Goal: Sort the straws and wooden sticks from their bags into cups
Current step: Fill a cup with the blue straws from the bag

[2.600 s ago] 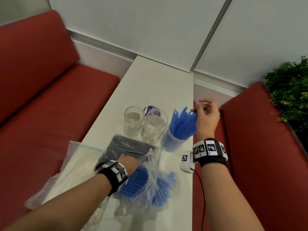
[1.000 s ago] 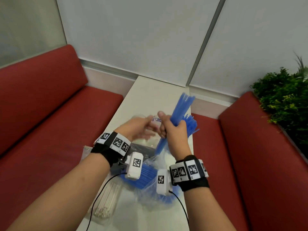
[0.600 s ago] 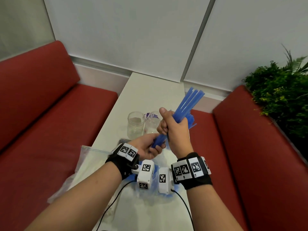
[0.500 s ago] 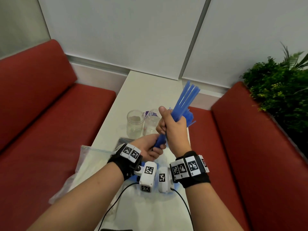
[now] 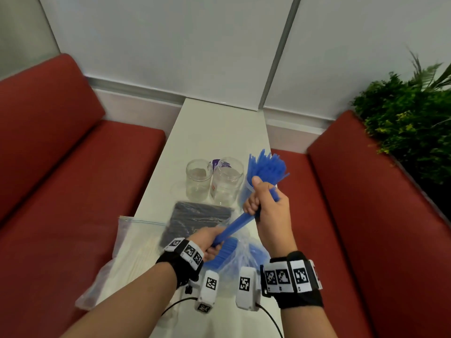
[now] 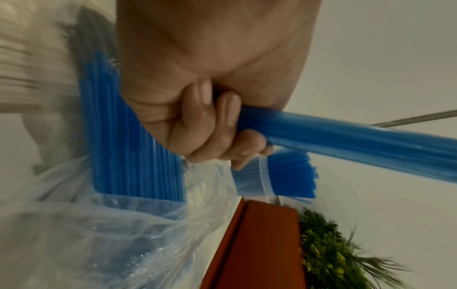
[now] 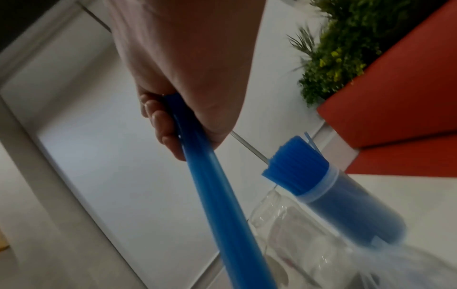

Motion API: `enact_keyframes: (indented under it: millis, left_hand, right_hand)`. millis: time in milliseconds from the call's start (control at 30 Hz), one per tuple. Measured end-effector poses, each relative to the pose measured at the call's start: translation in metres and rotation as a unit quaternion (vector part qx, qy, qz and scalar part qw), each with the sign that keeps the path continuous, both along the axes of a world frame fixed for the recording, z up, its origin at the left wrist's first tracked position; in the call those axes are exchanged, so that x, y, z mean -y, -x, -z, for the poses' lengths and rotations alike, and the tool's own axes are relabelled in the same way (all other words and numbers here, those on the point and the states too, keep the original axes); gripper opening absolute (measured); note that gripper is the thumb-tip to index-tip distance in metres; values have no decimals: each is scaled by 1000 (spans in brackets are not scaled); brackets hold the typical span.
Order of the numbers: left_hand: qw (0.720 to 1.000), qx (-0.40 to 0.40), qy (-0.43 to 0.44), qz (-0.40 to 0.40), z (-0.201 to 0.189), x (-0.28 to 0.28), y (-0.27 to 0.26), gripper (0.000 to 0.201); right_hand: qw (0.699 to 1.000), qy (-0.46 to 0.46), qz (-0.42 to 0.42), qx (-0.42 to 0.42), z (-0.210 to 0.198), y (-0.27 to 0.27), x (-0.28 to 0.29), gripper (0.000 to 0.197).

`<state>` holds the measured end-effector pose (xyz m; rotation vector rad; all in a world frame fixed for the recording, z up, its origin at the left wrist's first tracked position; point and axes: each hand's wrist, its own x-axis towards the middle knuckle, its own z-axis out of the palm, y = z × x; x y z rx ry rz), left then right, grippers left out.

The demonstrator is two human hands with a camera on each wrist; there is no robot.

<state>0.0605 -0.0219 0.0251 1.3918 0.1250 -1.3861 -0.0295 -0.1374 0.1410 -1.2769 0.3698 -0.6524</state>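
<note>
Head view: both hands (image 5: 264, 211) grip blue straws (image 5: 234, 226); no legible writing.

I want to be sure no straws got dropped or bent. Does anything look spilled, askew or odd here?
Nothing spilled. Both hands grip one straw bundle, left hand low, right hand high. The straws in the cup splay unevenly but sit inside it. The two jars stand upright and empty.

Glossy plastic straws (image 5: 238, 224), crinkled clear plastic bag (image 6: 99, 234) (glassy-looking cups (image 5: 199, 178)), matt table (image 5: 219, 132).
</note>
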Motion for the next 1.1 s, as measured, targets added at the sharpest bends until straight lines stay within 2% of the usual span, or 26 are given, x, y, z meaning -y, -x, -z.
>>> enact_keyframes:
  millis: [100, 167, 233, 300, 367, 433, 500, 567, 633, 700, 800, 900, 1100]
  left_hand:
    - [997, -12, -8, -77, 15, 10, 1, 28]
    - [993, 9, -16, -117, 17, 18, -4, 31]
    - [990, 111, -48, -66, 17, 24, -13, 38]
    - [960, 268, -73, 19, 15, 25, -21, 34]
    - [899, 417, -83, 102, 17, 24, -27, 24]
    - [828, 512, -82, 213, 19, 24, -29, 20]
    - [759, 550, -75, 341, 23, 26, -27, 26]
    - [674, 576, -79, 456, 29, 29, -22, 31]
    - [590, 601, -114, 527, 39, 30, -16, 43]
    - [543, 602, -164, 562, 49, 29, -12, 60]
    - [518, 616, -193, 561, 59, 29, -11, 67]
    - [515, 633, -185, 548, 63, 34, -16, 54]
    - [500, 647, -180, 546, 66, 42, -20, 42]
  right_hand:
    - [1000, 10, -14, -24, 12, -5, 13, 51]
    - [1000, 24, -6, -19, 9, -14, 32, 50]
    - [997, 60, 37, -18, -3, -24, 59, 49]
    - [992, 94, 82, -25, -16, -35, 87, 47]
    - [985, 129, 109, -44, -26, -48, 112, 48]
    - [977, 160, 123, -66, -31, -62, 131, 49]
    - [974, 178, 124, -71, -33, -77, 145, 47]
    - [973, 183, 122, -74, -33, -88, 155, 43]
    - [972, 185, 119, -80, -31, -97, 162, 44]
    - [972, 191, 108, -87, -23, -104, 166, 46]
    - [970, 195, 100, -103, -7, -107, 169, 49]
    - [972, 184, 106, -99, 3, -108, 173, 55]
    - [973, 180, 128, -71, -9, -110, 184, 41]
